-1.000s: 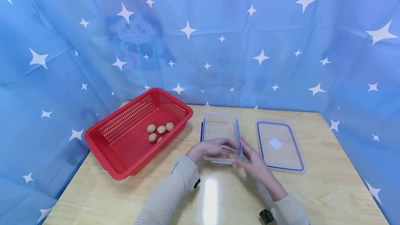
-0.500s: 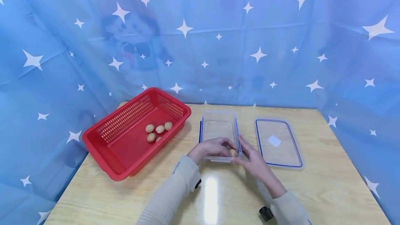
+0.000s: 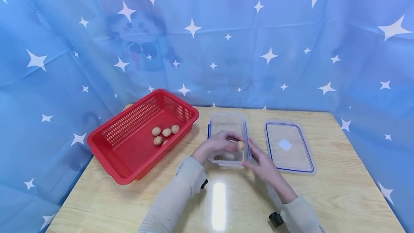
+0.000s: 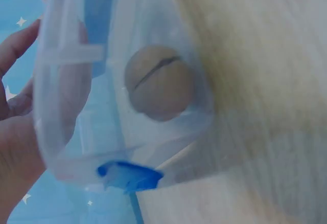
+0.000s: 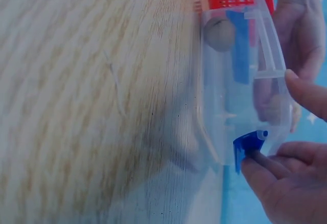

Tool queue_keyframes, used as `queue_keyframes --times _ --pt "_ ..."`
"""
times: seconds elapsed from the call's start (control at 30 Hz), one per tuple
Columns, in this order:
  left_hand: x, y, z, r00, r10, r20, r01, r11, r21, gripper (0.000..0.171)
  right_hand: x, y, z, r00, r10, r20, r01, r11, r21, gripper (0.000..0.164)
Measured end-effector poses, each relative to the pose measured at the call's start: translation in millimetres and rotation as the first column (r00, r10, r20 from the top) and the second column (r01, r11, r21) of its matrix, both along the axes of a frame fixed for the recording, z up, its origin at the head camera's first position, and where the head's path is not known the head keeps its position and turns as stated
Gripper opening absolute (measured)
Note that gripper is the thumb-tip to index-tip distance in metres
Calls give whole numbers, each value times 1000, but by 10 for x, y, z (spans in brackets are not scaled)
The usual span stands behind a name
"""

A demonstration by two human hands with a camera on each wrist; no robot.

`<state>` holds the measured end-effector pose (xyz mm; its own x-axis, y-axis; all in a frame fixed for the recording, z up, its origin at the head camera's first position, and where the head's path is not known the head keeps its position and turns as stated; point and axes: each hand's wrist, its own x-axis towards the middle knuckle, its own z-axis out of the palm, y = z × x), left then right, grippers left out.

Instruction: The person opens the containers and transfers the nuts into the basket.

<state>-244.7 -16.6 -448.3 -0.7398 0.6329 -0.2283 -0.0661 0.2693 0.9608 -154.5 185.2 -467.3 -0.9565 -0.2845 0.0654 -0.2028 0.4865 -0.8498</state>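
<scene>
My left hand (image 3: 221, 142) is over the clear plastic food container (image 3: 226, 118), pinching a walnut (image 3: 240, 145) between thumb and fingers near the right wall. Through the container's wall, in the left wrist view, another walnut (image 4: 159, 83) with a dark seam lies on the bottom at the near left corner. My right hand (image 3: 263, 164) grips the container's near right corner. Its thumb is on the near rim, and its fingers lie along the right side by a blue latch (image 5: 249, 143), as the right wrist view shows.
At the left, a red plastic basket (image 3: 129, 154) holds several walnuts (image 3: 157, 140). The clear lid (image 3: 289, 159) with a blue seal lies flat to the right of the container. Behind the wooden table (image 3: 339, 190) hangs a blue curtain (image 3: 226, 64) with white stars.
My left hand has risen from low in the container, with the walnut in its fingers now higher and farther from me. The right hand stays at the container's corner.
</scene>
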Motion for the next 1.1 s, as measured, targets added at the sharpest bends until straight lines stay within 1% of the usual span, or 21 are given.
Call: queue_keyframes --times 0.07,0.17,0.27,0.37,0.5,0.6,0.7,0.77,0.83,0.97,1.1 --pt "-18 -43 47 1000 11 -26 -11 1000 15 39 -1 -12 -6 1000 3 5 -3 1000 -4 86" --pt "-58 -121 132 998 26 -57 -25 1000 13 39 3 -46 -10 1000 5 12 -5 1000 3 86" --pt "-119 -173 263 998 59 -39 -57 997 48 40 1 -73 -3 1000 2 13 -2 1000 7 86" --pt "-199 -204 429 994 105 15 -106 989 106 43 -7 -77 12 1000 -13 10 13 1000 8 85" --pt "-287 -302 660 986 157 55 -163 978 128 43 -6 -62 22 1000 -14 9 14 1000 16 84" --pt "-346 -427 780 982 183 41 -187 971 147 41 7 -56 34 1000 -10 11 10 1000 26 84" --pt "-422 -543 883 974 222 36 -225 960 166 40 26 -40 64 1000 -11 9 11 1000 26 84" --pt "-471 -636 949 967 253 28 -254 953 167 42 38 -30 85 1000 -9 6 9 1000 23 84" --pt "-504 -748 1015 956 292 20 -291 943 161 43 43 -21 94 1000 -7 3 7 1000 24 83" --pt "-552 -1014 1128 934 356 -10 -351 924 152 44 33 -16 67 1000 -6 8 5 1000 29 84" --pt "-607 -1272 1206 904 426 40 -424 879 217 46 18 -20 42 1000 -6 21 6 1000 27 85"
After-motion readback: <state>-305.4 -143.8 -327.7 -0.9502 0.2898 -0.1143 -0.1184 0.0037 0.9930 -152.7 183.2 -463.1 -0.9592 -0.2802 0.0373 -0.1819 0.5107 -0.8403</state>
